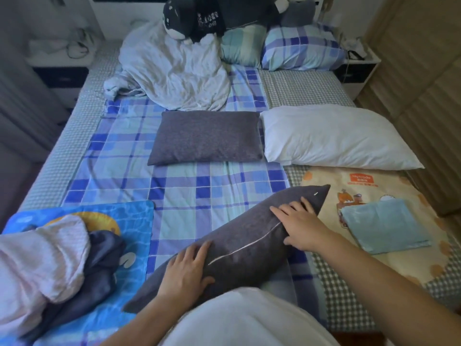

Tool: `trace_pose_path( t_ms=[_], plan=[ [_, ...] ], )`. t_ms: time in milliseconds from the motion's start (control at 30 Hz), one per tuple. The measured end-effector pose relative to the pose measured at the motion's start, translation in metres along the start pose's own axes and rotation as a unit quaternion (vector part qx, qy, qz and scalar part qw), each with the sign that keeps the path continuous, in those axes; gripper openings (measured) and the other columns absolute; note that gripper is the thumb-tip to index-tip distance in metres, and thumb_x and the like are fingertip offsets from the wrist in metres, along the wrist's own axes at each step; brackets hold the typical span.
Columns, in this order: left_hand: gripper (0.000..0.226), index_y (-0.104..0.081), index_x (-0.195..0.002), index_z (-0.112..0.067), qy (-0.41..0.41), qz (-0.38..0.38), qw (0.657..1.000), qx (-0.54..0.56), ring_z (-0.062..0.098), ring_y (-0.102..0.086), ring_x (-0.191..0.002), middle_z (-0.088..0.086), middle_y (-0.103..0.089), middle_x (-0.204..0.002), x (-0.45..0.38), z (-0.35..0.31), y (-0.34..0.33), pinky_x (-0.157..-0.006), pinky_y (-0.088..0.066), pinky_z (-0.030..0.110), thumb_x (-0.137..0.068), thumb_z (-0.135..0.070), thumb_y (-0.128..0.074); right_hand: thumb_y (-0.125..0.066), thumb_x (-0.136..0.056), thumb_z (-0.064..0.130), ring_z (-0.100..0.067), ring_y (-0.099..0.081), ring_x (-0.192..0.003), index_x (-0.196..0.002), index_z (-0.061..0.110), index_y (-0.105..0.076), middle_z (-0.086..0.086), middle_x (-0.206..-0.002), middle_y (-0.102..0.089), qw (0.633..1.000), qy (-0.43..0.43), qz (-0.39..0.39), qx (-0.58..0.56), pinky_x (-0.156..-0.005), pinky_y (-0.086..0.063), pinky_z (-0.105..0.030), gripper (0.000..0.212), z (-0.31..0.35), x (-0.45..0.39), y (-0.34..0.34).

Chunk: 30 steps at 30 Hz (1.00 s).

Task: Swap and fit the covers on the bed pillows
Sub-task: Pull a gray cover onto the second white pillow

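A grey pillow (239, 243) with a closed zipper (245, 245) along its edge lies slanted on the near part of the bed, close to the person. The left hand (185, 269) rests flat on the lower end of this pillow, fingers straight and a little spread — it presses, it does not grasp. The right hand (299, 226) lies on the upper end in the same way, with open fingers on the fabric just beside the zipper.

Further up on the blue checked sheet (124, 151) lies a second grey pillow (207, 137), flat, and next to it, touching its right side, a white bare pillow (334, 138). Near the right hand, on a cream cartoon-print cloth (369, 181), there is a folded light blue cover (384, 224).

At the near left a pink cloth (37, 265) and a dark blue cloth (99, 273) are heaped on a blue printed mat (134, 221). At the head of the bed lie a crumpled white duvet (172, 68), two checked pillows (299, 47) and a black-and-white plush toy (177, 20).
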<state>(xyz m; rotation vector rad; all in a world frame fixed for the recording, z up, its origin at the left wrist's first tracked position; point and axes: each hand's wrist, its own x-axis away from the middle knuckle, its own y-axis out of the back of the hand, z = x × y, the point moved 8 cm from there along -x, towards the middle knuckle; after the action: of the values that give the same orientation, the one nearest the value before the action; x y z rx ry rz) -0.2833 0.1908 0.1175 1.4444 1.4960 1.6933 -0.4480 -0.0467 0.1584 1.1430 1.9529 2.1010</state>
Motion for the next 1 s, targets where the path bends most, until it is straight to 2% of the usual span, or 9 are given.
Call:
trace_pose_path(
  t_ms=[67,167,233,333,533,667,800,867,1000],
  plan=[
    [0.061,-0.061,-0.120,-0.021,0.035,-0.041,0.998,-0.027,0.028,-0.068,-0.091,0.002,-0.066,-0.106,0.014,0.025,0.000,-0.072,-0.056,0.046,-0.071,-0.054,-0.078,-0.075,-0.078,0.051,-0.032,-0.020,-0.145,-0.158,0.025,-0.020,-0.002,-0.155,-0.028,0.998,0.005,0.000,0.055,-0.122,0.000,-0.057,0.100,-0.003,-0.009,-0.005],
    [0.024,-0.063,-0.078,-0.024,0.023,-0.050,0.995,-0.085,0.027,-0.065,-0.062,0.000,-0.062,-0.071,0.012,0.033,0.008,-0.052,-0.050,0.038,-0.068,-0.028,-0.084,-0.070,-0.081,0.037,-0.032,-0.025,-0.145,-0.134,0.024,-0.057,-0.002,-0.149,-0.043,0.990,0.086,-0.047,0.100,-0.122,0.004,-0.052,0.056,0.006,-0.022,-0.001],
    [0.005,-0.063,-0.089,-0.023,0.074,-0.028,0.996,-0.039,0.027,-0.069,-0.081,0.003,-0.068,-0.088,-0.007,0.045,0.037,-0.064,-0.049,0.036,-0.089,-0.028,-0.064,-0.063,-0.083,0.026,-0.025,-0.044,-0.135,-0.108,0.025,-0.068,0.005,-0.124,-0.064,0.985,0.115,-0.081,0.098,-0.119,0.002,-0.044,0.026,0.009,-0.031,0.012],
    [0.022,-0.063,-0.101,-0.025,0.129,-0.112,0.985,-0.001,0.032,-0.066,-0.100,0.005,-0.069,-0.105,-0.052,0.069,0.109,-0.073,-0.043,0.038,-0.099,-0.033,-0.042,-0.057,-0.089,0.027,-0.018,-0.054,-0.120,-0.101,0.028,-0.063,0.007,-0.111,-0.066,0.990,0.043,-0.117,0.073,-0.115,-0.017,-0.039,0.013,-0.013,-0.056,0.066],
    [0.008,-0.065,-0.087,-0.017,-0.002,-0.430,0.895,-0.122,0.033,-0.062,-0.075,0.005,-0.063,-0.080,-0.071,0.078,0.314,-0.054,-0.042,0.039,-0.080,-0.018,-0.060,-0.055,-0.082,0.005,-0.035,-0.059,-0.089,-0.089,0.012,-0.062,-0.011,-0.089,-0.066,0.891,-0.052,-0.448,0.046,-0.083,-0.044,-0.046,0.012,-0.044,-0.054,0.250],
    [0.023,-0.074,-0.101,-0.009,-0.056,-0.515,0.849,-0.108,0.034,-0.064,-0.094,0.009,-0.070,-0.103,-0.103,0.108,0.351,-0.075,-0.051,0.041,-0.080,-0.004,-0.068,-0.066,-0.070,-0.001,-0.035,-0.050,-0.091,-0.092,0.012,-0.056,-0.013,-0.097,-0.057,0.859,-0.093,-0.500,0.057,-0.077,-0.036,-0.044,0.027,-0.033,-0.069,0.299],
    [0.018,-0.072,-0.098,-0.004,-0.019,-0.471,0.882,-0.016,0.035,-0.057,-0.116,0.013,-0.063,-0.130,-0.202,0.161,0.305,-0.090,-0.053,0.044,-0.082,0.003,-0.069,-0.069,-0.066,-0.001,-0.041,-0.047,-0.113,-0.091,0.012,-0.065,-0.018,-0.125,-0.053,0.891,-0.082,-0.447,0.021,-0.085,-0.039,-0.050,0.028,-0.032,-0.151,0.258],
    [0.030,-0.066,-0.111,-0.006,0.017,-0.365,0.931,0.009,0.040,-0.048,-0.130,0.018,-0.045,-0.150,-0.274,0.192,0.244,-0.104,-0.046,0.049,-0.081,-0.002,-0.067,-0.073,-0.066,0.003,-0.044,-0.041,-0.130,-0.090,0.015,-0.069,-0.019,-0.143,-0.047,0.929,-0.058,-0.365,0.024,-0.097,-0.038,-0.055,0.028,-0.031,-0.216,0.205],
    [0.095,-0.002,-0.160,-0.029,0.080,-0.113,0.985,0.107,0.035,-0.006,-0.154,0.015,-0.002,-0.167,-0.376,0.219,0.096,-0.124,-0.015,0.046,-0.091,-0.027,-0.067,-0.064,-0.090,0.028,-0.040,-0.001,-0.151,-0.143,0.025,-0.043,-0.011,-0.166,0.001,0.981,-0.056,-0.188,-0.011,-0.122,-0.007,-0.059,0.057,-0.039,-0.318,0.095]
  ],
)
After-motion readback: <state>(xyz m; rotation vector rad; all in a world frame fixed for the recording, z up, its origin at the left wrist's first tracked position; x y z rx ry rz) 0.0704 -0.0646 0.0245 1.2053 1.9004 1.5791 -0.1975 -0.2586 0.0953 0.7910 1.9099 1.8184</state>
